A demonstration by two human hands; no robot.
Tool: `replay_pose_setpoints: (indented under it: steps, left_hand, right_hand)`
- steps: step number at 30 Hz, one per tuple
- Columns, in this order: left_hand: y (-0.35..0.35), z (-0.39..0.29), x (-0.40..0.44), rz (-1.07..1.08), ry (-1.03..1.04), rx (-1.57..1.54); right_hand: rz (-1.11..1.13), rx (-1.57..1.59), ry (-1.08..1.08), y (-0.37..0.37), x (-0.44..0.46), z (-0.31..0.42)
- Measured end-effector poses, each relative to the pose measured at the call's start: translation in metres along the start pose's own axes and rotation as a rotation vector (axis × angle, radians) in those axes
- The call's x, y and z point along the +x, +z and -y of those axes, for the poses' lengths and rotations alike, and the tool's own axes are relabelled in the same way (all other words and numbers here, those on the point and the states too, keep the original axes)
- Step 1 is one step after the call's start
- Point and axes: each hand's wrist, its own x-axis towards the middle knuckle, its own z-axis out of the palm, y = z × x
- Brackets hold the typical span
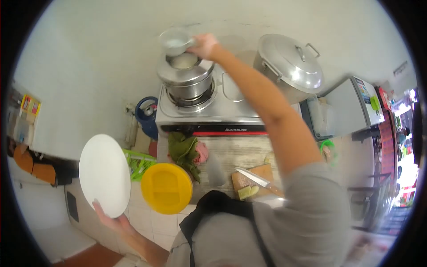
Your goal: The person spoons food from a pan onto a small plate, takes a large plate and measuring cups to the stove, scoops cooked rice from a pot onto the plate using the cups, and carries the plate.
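My left hand point(111, 217) grips the lower edge of a plain white plate point(106, 173), which is tilted upright at the left. At the stove, my right hand point(206, 46) is closed on the right side of a clear, round, bowl-shaped piece point(175, 40); whether it is a lid or a bowl I cannot tell. It is above a metal pot point(187, 89) on the left burner. The pot's metal top point(178, 76) has an opening with a pale round surface point(184, 61) in it. Most fingers of my left hand are behind the plate.
A large lidded pot point(291, 62) stands on the stove's point(213, 116) right. In front are a yellow round lid point(167, 188), a green cloth point(182, 149), and a cutting board point(264, 172) with a knife point(253, 177) and cut green pieces point(248, 192). A blue gas cylinder point(147, 118) is left.
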Motion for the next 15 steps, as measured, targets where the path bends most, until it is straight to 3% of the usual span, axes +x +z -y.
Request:
replay_pose_setpoints:
  steps: [2, 6, 8, 9, 11, 15]
  left_hand:
    - [0.029, -0.020, -0.015, -0.044, -0.070, -0.056]
    - [0.005, -0.008, -0.002, 0.017, -0.110, -0.067]
    - [0.006, -0.006, -0.004, 0.130, 0.010, 0.048]
    - [0.007, -0.006, 0.000, 0.110, 0.020, 0.053]
    - [0.012, -0.007, 0.010, -0.011, -0.182, -0.121]
    - [0.034, -0.001, 0.027, 0.058, -0.185, -0.147]
  right_hand:
    - [0.017, -0.095, -0.129, 0.025, 0.011, 0.004]
    - [0.114, -0.129, -0.041, 0.042, 0.029, 0.003]
    - [-0.057, -0.087, -0.104, 0.042, 0.025, 0.005]
    - [-0.055, -0.074, -0.123, 0.039, 0.029, 0.006]
    - [0.011, -0.071, -0.002, 0.024, 0.032, 0.003]
    - [-0.095, -0.188, -0.055, -0.048, 0.028, -0.024]
